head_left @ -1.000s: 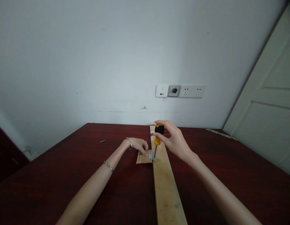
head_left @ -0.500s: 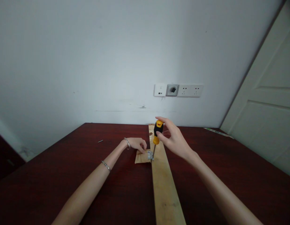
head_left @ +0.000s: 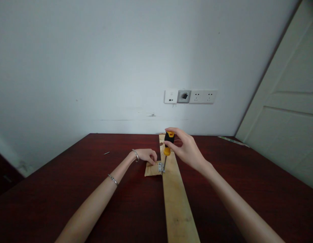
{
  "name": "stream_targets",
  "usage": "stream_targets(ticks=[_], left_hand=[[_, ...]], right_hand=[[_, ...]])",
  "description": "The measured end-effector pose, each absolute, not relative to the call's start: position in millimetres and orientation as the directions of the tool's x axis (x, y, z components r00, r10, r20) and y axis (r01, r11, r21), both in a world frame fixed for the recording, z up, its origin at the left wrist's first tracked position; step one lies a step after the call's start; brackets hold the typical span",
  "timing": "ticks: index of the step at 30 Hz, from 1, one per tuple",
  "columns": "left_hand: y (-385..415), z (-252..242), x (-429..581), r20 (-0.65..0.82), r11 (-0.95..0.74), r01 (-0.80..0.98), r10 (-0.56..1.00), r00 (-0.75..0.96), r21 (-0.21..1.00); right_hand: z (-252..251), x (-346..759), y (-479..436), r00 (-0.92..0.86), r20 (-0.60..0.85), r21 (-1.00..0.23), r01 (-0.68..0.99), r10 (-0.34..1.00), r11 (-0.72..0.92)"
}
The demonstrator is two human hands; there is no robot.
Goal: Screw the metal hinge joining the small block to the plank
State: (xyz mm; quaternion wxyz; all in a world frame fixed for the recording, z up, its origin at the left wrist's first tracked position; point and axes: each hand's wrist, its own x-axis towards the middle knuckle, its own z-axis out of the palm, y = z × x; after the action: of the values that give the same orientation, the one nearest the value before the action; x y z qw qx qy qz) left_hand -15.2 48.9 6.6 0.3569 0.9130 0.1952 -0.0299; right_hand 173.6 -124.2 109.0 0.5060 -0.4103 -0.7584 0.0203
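Note:
My right hand (head_left: 188, 147) grips a yellow and black screwdriver (head_left: 169, 137) by its handle, thumb on the near side and fingers over the top. Its shaft points down, and the tip meets a small metal hinge (head_left: 160, 167) at the left edge of a long wooden plank (head_left: 178, 202). One leaf of the hinge lies on a small wooden board (head_left: 151, 171) to the left of the plank. My left hand (head_left: 148, 156), fingers curled, presses on the upper edge of that board and steadies it. Whether a screw sits under the tip is too small to tell.
A dark red table (head_left: 115, 202) carries the plank lengthwise. A thin metal piece, perhaps a screw (head_left: 106, 153), lies to the left. A flat pale strip (head_left: 233, 141) rests at the back right. Behind the table is a wall with sockets (head_left: 202, 97); a white door (head_left: 290, 111) stands at right.
The whole view has shifted slightly. Both hands keep their places on the board and the screwdriver; the right hand's fingers have shifted a little around the handle.

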Motion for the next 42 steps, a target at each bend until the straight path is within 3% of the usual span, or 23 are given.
stream_targets(ticks=[3, 8, 13, 22, 30, 42], left_hand=[[48.5, 6.6, -15.3, -0.187, -0.673, 0.365, 0.324, 0.927, 0.644], [51.8, 1.9, -15.3, -0.174, -0.667, 0.355, 0.324, 0.930, 0.655], [54.6, -1.2, -16.6, -0.182, -0.638, 0.364, 0.335, 0.925, 0.678], [49.7, 4.3, -16.9, -0.162, -0.663, 0.353, 0.334, 0.929, 0.660], [52.0, 2.3, -16.7, -0.175, -0.668, 0.363, 0.334, 0.926, 0.650], [48.9, 5.3, -15.9, -0.169, -0.695, 0.362, 0.332, 0.928, 0.621]], right_hand=[[108.6, 172.3, -126.1, -0.127, 0.705, -0.526, 0.567, 0.698, 0.634], [111.6, 171.7, -128.8, -0.160, 0.734, -0.465, 0.589, 0.660, 0.661], [112.6, 173.3, -127.6, -0.120, 0.712, -0.491, 0.621, 0.692, 0.612], [107.1, 174.2, -124.0, -0.206, 0.744, -0.457, 0.537, 0.635, 0.709], [109.0, 172.9, -125.3, -0.159, 0.716, -0.479, 0.597, 0.680, 0.644], [107.1, 170.9, -124.9, -0.159, 0.761, -0.448, 0.573, 0.630, 0.686]])
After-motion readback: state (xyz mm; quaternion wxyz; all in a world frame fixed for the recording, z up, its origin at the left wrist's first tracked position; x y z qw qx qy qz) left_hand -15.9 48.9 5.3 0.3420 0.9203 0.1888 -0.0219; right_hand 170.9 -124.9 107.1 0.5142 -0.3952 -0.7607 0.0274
